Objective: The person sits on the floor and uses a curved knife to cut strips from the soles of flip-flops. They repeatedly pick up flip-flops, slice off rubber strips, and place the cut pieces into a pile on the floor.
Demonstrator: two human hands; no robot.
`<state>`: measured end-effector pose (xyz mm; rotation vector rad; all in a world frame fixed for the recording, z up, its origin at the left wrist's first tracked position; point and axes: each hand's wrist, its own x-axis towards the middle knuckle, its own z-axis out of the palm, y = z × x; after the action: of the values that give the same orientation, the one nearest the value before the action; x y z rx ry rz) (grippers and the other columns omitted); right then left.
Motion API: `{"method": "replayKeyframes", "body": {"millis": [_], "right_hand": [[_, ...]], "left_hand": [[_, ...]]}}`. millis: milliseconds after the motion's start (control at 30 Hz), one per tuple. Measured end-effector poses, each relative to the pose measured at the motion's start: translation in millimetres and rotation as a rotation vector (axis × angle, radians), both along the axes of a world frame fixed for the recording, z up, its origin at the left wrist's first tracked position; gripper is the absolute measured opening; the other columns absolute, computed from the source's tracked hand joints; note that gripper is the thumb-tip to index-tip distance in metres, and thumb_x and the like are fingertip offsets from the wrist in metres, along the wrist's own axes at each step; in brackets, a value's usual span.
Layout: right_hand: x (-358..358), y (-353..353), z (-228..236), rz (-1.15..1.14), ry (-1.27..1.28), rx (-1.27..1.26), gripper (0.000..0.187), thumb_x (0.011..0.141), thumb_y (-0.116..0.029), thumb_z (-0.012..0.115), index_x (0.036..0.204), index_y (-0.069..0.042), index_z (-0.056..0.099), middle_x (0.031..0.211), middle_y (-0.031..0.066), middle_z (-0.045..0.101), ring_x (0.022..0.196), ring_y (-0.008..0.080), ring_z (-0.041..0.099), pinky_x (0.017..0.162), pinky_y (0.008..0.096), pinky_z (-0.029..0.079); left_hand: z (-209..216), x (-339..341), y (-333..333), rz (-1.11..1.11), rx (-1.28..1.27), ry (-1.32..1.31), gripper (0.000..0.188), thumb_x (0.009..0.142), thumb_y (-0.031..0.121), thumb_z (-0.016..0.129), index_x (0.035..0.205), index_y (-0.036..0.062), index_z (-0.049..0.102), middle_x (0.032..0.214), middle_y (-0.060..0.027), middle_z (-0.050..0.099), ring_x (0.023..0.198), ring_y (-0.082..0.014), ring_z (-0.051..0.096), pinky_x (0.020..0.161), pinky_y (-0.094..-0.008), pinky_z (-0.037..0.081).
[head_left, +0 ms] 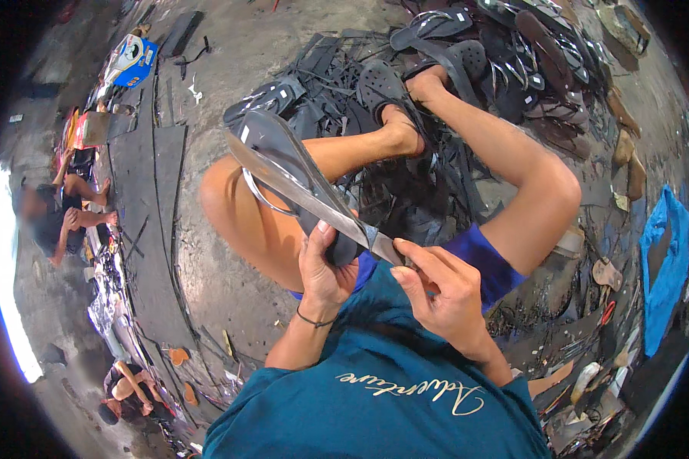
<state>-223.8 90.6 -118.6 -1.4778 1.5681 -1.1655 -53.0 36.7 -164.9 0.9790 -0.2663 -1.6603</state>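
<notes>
My left hand (325, 268) is wrapped around the heel end of a dark flip-flop (270, 138) with a thin pale strap, held tilted above my bent leg. Along the sandal lies a long knife (308, 197), its broad blade reaching up to the toe end. The left thumb rests by the blade's lower part. My right hand (448, 294) pinches the knife's near end between thumb and fingers; most of the handle is hidden there.
Dark rubber scraps (333, 92) heap around my feet. A pile of flip-flops (543, 61) lies at the far right. Left are long rubber sheets (145, 183), a blue box (134, 61) and two seated people. A blue cloth (664, 268) lies right.
</notes>
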Motion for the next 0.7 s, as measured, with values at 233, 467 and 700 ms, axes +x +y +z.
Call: {"method": "replayKeyframes", "body": {"millis": [233, 467, 700], "right_hand": [[11, -13, -8, 0.026, -0.048, -0.032, 0.028, 0.084, -0.015, 0.072, 0.109, -0.002, 0.068, 0.08, 0.0112, 0.066, 0.062, 0.021, 0.063, 0.055, 0.0306, 0.05], [3, -46, -33, 0.027, -0.691, 0.475, 0.031, 0.092, -0.022, 0.066, 0.112, 0.002, 0.063, 0.071, 0.002, 0.063, 0.058, 0.0057, 0.054, 0.052, 0.0245, 0.046], [-61, -90, -18, -0.403, -0.81, 0.385, 0.021, 0.089, -0.026, 0.068, 0.097, -0.008, 0.061, 0.072, -0.0009, 0.055, 0.046, 0.009, 0.05, 0.04, 0.0247, 0.044]], "left_hand": [[8, -1, -2, 0.06, 0.009, 0.053, 0.035, 0.089, 0.027, 0.058, 0.113, 0.0028, 0.057, 0.104, -0.0102, 0.065, 0.092, -0.0234, 0.066, 0.081, -0.0375, 0.057], [3, -7, 0, -0.197, 0.008, -0.377, 0.033, 0.093, 0.02, 0.062, 0.118, -0.0011, 0.057, 0.105, -0.0061, 0.064, 0.096, -0.0159, 0.061, 0.085, -0.0329, 0.051], [67, 20, -110, -0.776, -0.507, -1.194, 0.028, 0.095, 0.026, 0.06, 0.111, 0.0032, 0.061, 0.097, -0.0054, 0.064, 0.088, -0.0131, 0.057, 0.078, -0.0299, 0.049]]}}
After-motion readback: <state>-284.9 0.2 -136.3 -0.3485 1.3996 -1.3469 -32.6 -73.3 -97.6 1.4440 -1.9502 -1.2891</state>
